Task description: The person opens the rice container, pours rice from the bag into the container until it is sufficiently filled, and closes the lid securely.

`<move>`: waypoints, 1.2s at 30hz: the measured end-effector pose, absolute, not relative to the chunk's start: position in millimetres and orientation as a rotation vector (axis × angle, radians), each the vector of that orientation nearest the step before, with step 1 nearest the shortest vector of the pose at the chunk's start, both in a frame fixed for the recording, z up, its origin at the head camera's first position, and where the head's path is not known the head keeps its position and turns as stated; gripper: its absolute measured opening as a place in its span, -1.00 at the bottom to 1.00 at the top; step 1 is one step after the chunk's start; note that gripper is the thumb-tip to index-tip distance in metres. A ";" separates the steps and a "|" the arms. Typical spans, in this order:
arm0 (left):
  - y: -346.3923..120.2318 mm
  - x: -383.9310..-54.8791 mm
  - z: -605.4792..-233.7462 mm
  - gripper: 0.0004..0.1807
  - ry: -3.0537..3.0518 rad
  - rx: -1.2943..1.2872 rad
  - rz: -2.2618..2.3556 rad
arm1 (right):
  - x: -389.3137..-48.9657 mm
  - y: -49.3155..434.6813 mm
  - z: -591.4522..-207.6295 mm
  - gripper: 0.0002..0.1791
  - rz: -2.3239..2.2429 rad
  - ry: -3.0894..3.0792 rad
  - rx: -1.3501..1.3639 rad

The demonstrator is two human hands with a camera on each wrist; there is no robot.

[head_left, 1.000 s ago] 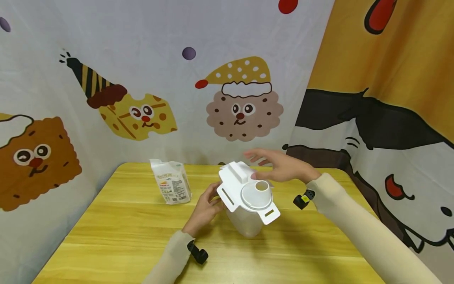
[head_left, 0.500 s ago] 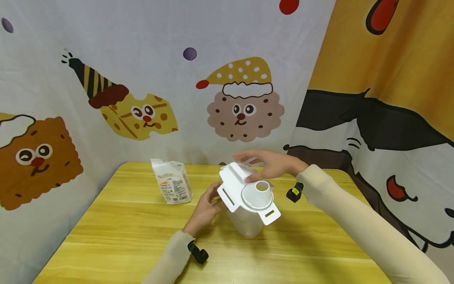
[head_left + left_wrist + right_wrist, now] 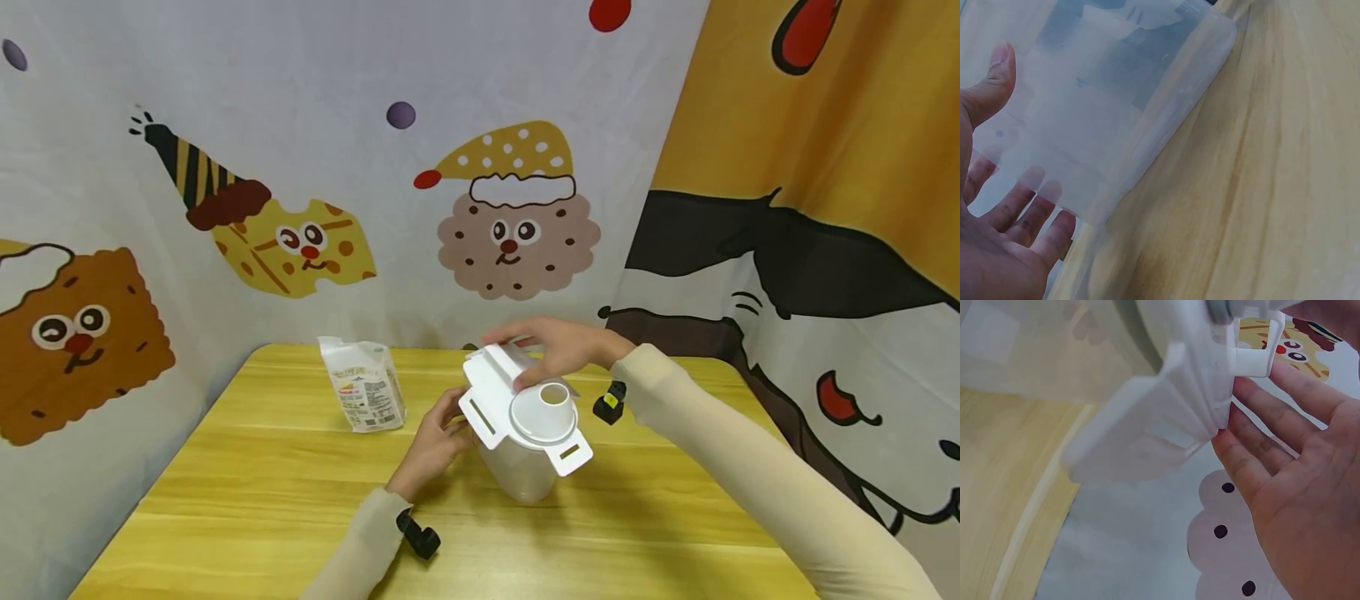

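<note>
The container (image 3: 519, 477), translucent with a white lid (image 3: 504, 417), stands upright on the table (image 3: 225, 508), a little right of the middle, well in from both side edges. Its lid has a raised ridge (image 3: 502, 364) toward the far side and, nearer, a round cap (image 3: 534, 418) with a short round mouth. Two slotted clips (image 3: 570, 455) stick out from the lid, one at its left and one at its near right.

The left hand (image 3: 435, 442) holds the container's wall from the left. In the left wrist view its thumb lies against the wall, while the fingertips go behind and show faintly through it; the grip looks light. The right hand (image 3: 566, 343) is over the lid from the right, touching it: the thumb comes down beside the ridge and the fingers reach past the far side, nearly straight. The right wrist view shows those fingertips at the lid's edge, not clenched; how hard they press cannot be told.

A white bag (image 3: 365, 387) with printed text stands near the table's far left corner, well apart from the container and leaning slightly. Both sleeves (image 3: 750, 471) are cream, and each wrist bears a small black camera (image 3: 417, 533). Beyond the table's far edge hangs a curtain (image 3: 315, 50) printed with cartoon snacks in hats.
</note>
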State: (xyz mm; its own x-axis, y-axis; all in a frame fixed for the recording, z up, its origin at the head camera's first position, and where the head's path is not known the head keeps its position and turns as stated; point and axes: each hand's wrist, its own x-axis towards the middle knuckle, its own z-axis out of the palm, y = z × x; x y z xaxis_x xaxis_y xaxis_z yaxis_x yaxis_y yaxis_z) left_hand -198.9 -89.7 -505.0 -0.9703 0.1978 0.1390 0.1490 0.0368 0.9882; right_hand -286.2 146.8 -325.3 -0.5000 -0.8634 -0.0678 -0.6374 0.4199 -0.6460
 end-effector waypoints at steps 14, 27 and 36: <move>-88.1 -198.7 -510.9 -0.24 2.227 0.375 2.124 | -286.4 143.8 -326.6 -0.19 -0.734 2.327 -1.299; -88.4 -199.7 -506.9 -0.30 2.225 0.396 2.119 | -283.2 149.8 -317.6 -0.21 -0.715 2.406 -1.339; -91.1 -199.7 -507.1 -0.28 2.234 0.410 2.104 | -279.4 156.4 -311.9 -0.22 -0.754 2.444 -1.382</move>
State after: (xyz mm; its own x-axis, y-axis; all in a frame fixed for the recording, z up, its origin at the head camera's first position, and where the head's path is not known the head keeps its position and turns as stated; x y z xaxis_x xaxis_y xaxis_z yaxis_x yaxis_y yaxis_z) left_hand -199.7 -91.1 -507.1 -0.9640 0.2218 0.1467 0.1598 0.0419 0.9863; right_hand -279.4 156.4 -311.9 -0.5267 -0.8487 0.0482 -0.7283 0.4213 -0.5404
